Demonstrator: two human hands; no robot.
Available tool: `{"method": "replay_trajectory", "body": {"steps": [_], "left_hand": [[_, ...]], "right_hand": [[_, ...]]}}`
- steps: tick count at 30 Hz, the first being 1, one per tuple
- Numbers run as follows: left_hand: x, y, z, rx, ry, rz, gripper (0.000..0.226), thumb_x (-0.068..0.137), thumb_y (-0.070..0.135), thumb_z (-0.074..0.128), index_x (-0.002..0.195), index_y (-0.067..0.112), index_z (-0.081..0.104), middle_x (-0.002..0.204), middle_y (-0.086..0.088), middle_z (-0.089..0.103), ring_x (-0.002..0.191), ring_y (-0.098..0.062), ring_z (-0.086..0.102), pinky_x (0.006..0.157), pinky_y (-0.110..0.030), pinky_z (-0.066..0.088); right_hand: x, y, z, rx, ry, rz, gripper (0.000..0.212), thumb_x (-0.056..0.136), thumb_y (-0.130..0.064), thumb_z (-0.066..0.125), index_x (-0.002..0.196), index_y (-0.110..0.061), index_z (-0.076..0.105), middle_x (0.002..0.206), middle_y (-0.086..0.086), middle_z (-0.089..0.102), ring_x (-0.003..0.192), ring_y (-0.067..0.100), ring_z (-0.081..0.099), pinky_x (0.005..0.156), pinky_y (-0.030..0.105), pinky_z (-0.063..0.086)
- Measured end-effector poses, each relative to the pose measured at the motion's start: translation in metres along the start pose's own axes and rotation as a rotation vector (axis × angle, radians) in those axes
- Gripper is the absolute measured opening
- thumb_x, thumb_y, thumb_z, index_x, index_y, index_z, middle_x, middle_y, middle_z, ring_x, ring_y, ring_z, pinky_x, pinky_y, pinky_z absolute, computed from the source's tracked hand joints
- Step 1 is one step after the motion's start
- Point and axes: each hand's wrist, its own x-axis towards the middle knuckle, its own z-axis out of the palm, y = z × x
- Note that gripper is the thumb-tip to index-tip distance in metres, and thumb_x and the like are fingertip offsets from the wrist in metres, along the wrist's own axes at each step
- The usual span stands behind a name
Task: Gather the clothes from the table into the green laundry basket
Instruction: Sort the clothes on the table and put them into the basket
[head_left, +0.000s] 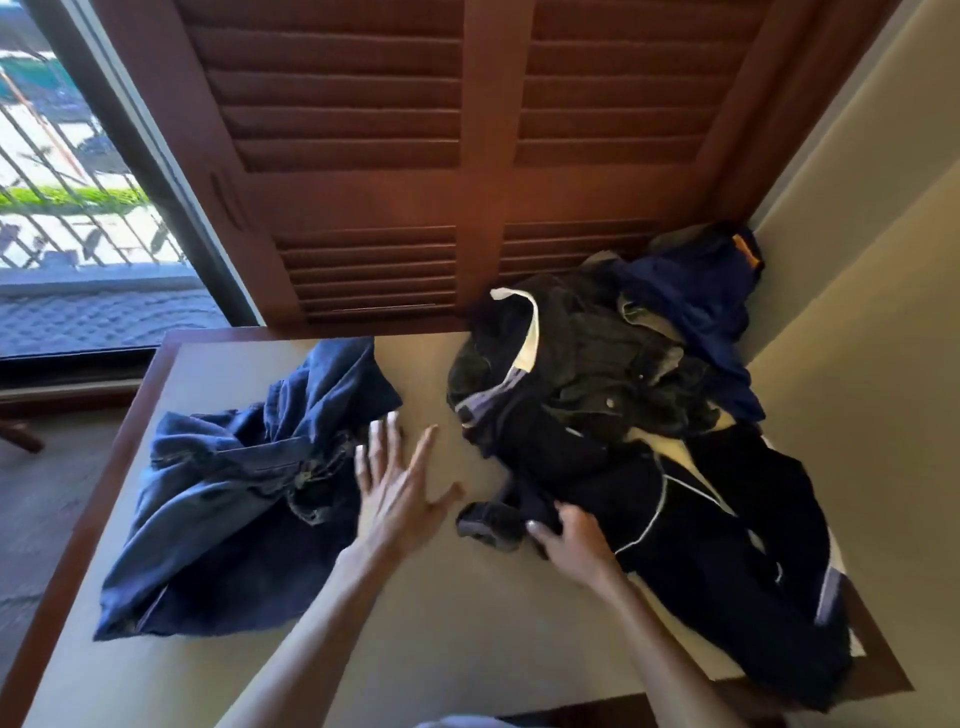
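Note:
A crumpled blue denim garment (234, 499) lies on the left half of the table (436, 639). On the right is a pile of dark clothes: a black garment with white piping (727, 545), a dark olive jacket (597, 364) and a blue piece (696, 296) at the back. My left hand (397, 483) is open with fingers spread, hovering just right of the denim. My right hand (569, 540) is closed on the near edge of the black garment. No green laundry basket is in view.
Brown louvred wooden shutters (467, 156) stand right behind the table. A cream wall (872, 312) closes the right side. At left a glass door (78, 208) shows a balcony railing. The table has a dark wooden rim (104, 478).

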Motion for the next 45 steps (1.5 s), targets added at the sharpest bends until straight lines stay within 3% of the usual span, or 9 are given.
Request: {"method": "replay_trajectory", "body": {"steps": [6, 11, 16, 21, 28, 31, 36, 40, 45], "left_hand": [[0.036, 0.069, 0.037, -0.184, -0.402, -0.022, 0.098, 0.078, 0.069, 0.066, 0.157, 0.040, 0.015, 0.165, -0.010, 0.025, 0.148, -0.036, 0.031, 0.116, -0.051, 0.033], [0.015, 0.086, 0.035, -0.229, -0.395, 0.119, 0.055, 0.086, 0.022, 0.062, 0.137, 0.039, 0.055, 0.126, -0.006, 0.069, 0.115, -0.028, 0.065, 0.094, -0.041, 0.053], [-0.039, 0.108, 0.013, -0.226, -0.341, 0.337, 0.047, 0.086, 0.015, 0.058, 0.129, 0.035, 0.064, 0.123, -0.003, 0.067, 0.115, -0.024, 0.060, 0.099, -0.033, 0.048], [-0.073, 0.105, 0.011, -0.142, -0.435, 0.567, 0.047, 0.085, 0.029, 0.057, 0.132, 0.028, 0.063, 0.128, 0.007, 0.064, 0.125, -0.010, 0.048, 0.112, -0.033, 0.030], [-0.079, 0.093, 0.043, 0.068, -0.719, 0.499, 0.099, 0.082, 0.060, 0.063, 0.161, 0.027, 0.012, 0.167, 0.001, 0.016, 0.155, -0.019, 0.007, 0.125, -0.044, -0.005], [-0.086, 0.083, 0.050, 0.131, -0.772, 0.538, 0.094, 0.088, 0.061, 0.059, 0.162, 0.025, 0.014, 0.170, -0.001, 0.013, 0.157, -0.020, 0.001, 0.123, -0.046, -0.011], [-0.108, 0.041, 0.021, 0.105, -0.930, 0.394, 0.087, 0.089, 0.055, 0.062, 0.160, 0.040, 0.014, 0.170, 0.006, 0.004, 0.157, -0.016, 0.001, 0.126, -0.044, -0.001], [-0.111, -0.007, -0.021, -0.161, -0.667, 0.182, 0.057, 0.090, 0.046, 0.067, 0.144, 0.039, 0.051, 0.145, 0.011, 0.057, 0.125, -0.010, 0.059, 0.098, -0.016, 0.040], [-0.067, -0.087, -0.066, -0.036, 0.038, -0.139, 0.072, 0.086, 0.074, 0.052, 0.149, 0.042, 0.037, 0.164, -0.011, 0.024, 0.150, -0.036, 0.021, 0.121, -0.052, 0.017]], "right_hand": [[-0.092, -0.003, -0.006, 0.632, -0.418, -0.072, 0.028, 0.091, -0.021, 0.073, 0.119, -0.019, 0.072, 0.115, -0.005, 0.075, 0.115, 0.013, 0.067, 0.098, 0.027, 0.051], [-0.095, 0.050, -0.019, -0.006, 0.422, -0.011, 0.066, 0.070, -0.074, 0.069, 0.119, -0.030, 0.067, 0.127, -0.002, 0.057, 0.119, 0.030, 0.052, 0.095, 0.054, 0.048], [-0.081, 0.113, -0.044, 0.082, 0.467, 0.556, 0.128, 0.054, -0.087, 0.065, 0.156, -0.035, 0.006, 0.167, 0.008, -0.007, 0.153, 0.036, -0.007, 0.112, 0.073, 0.008], [-0.069, 0.170, -0.070, 0.235, 0.637, 0.785, 0.103, 0.078, -0.047, 0.079, 0.156, -0.013, 0.021, 0.161, 0.025, 0.017, 0.143, 0.052, 0.024, 0.110, 0.066, 0.027], [-0.081, 0.070, -0.072, 0.489, 0.511, 0.249, 0.004, 0.092, -0.014, 0.070, 0.091, -0.015, 0.074, 0.099, 0.015, 0.073, 0.088, 0.028, 0.066, 0.077, 0.039, 0.051], [-0.095, 0.009, -0.020, 0.327, 0.360, -0.060, 0.011, 0.084, -0.029, 0.073, 0.087, -0.019, 0.072, 0.092, 0.002, 0.072, 0.087, 0.019, 0.066, 0.081, 0.037, 0.051], [-0.087, 0.003, 0.050, -0.088, 0.156, -0.033, 0.078, 0.085, -0.061, 0.062, 0.151, -0.030, 0.033, 0.152, 0.001, 0.035, 0.144, 0.024, 0.026, 0.115, 0.048, 0.030], [-0.089, 0.004, 0.047, -0.305, 0.082, -0.122, 0.067, 0.090, -0.060, 0.055, 0.148, -0.031, 0.040, 0.158, -0.001, 0.027, 0.149, 0.028, 0.018, 0.115, 0.053, 0.025], [-0.128, -0.010, 0.064, -0.493, -0.038, -0.191, 0.117, 0.061, -0.102, 0.037, 0.156, -0.039, 0.011, 0.164, 0.003, 0.003, 0.152, 0.032, -0.002, 0.120, 0.062, 0.002]]}}
